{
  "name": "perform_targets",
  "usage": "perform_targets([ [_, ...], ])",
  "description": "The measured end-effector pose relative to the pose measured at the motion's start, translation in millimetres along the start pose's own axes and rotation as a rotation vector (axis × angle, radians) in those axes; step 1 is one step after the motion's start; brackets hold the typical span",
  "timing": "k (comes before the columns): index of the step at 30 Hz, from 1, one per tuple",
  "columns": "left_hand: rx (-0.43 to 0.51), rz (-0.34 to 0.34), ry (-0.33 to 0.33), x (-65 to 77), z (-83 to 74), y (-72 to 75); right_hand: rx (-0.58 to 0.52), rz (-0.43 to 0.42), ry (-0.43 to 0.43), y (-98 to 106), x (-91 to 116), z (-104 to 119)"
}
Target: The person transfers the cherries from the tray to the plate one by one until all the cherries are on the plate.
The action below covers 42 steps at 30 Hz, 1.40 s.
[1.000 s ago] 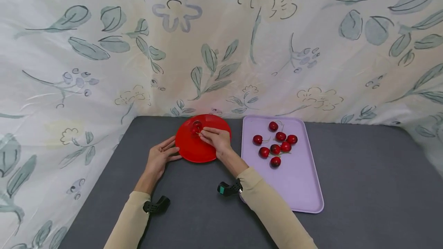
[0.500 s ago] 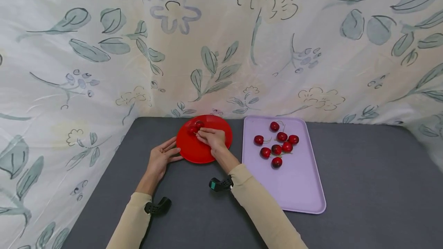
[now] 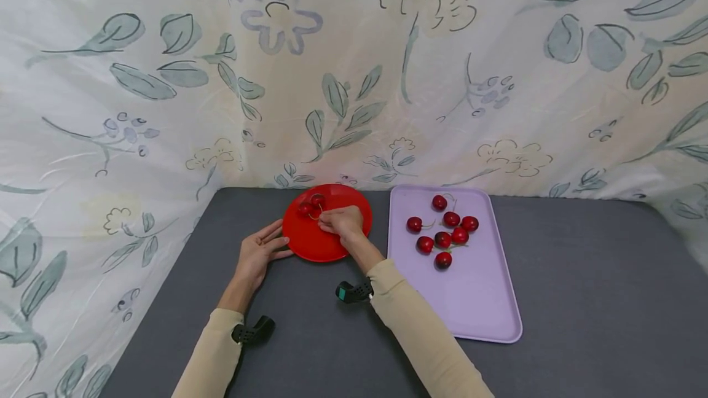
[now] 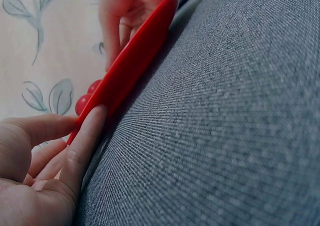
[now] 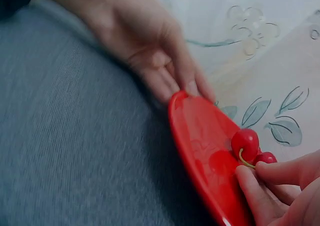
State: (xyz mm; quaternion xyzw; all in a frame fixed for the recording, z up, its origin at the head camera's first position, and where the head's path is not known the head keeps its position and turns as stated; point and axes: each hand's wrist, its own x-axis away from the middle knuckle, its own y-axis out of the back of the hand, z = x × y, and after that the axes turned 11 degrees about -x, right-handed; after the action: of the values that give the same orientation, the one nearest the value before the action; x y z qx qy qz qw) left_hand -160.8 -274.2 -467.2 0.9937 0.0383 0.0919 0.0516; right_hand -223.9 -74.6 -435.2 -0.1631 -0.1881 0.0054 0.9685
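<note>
Two red cherries lie close together on the red plate (image 3: 315, 244), toward its far left part. The nearer cherry (image 5: 245, 143) has a curved, pale green stem, and my right hand (image 3: 343, 222) pinches that stem's end between thumb and index finger, low over the plate. Just behind sits the other cherry (image 5: 266, 158), partly covered by my fingers in the right wrist view. At the plate's left rim, my left hand (image 3: 259, 253) holds the edge, with the thumb on the outer wall and fingers at the upper rim, as the left wrist view shows.
A lilac tray (image 3: 475, 300) stands right of the plate, beneath part of the right sleeve. Several stemmed cherries (image 3: 451, 219) lie in its far half. A grey cloth (image 3: 581, 275) covers the table, and a floral curtain (image 3: 354, 66) hangs behind and at the left.
My right hand has settled a cherry beside the other on the plate and drawn back slightly, uncovering the stem. My left hand has stayed at the rim.
</note>
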Motion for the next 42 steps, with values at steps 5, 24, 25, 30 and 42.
perform_targets([
  [5,-0.006,-0.012,-0.005,-0.3,1.5,0.4,0.058,0.009,0.049,1,1,-1],
  [24,0.006,-0.005,-0.017,0.1,3.3,-1.1,0.063,0.066,0.073,10,12,13],
  [25,0.009,-0.006,-0.017,0.1,3.2,-1.1,0.060,0.071,0.080,11,13,15],
  [30,0.015,-0.010,-0.019,-0.3,3.0,-0.8,0.064,0.097,0.104,18,17,28],
  [42,0.010,-0.003,-0.026,2.0,0.1,-2.2,0.253,0.178,0.271,54,36,70],
])
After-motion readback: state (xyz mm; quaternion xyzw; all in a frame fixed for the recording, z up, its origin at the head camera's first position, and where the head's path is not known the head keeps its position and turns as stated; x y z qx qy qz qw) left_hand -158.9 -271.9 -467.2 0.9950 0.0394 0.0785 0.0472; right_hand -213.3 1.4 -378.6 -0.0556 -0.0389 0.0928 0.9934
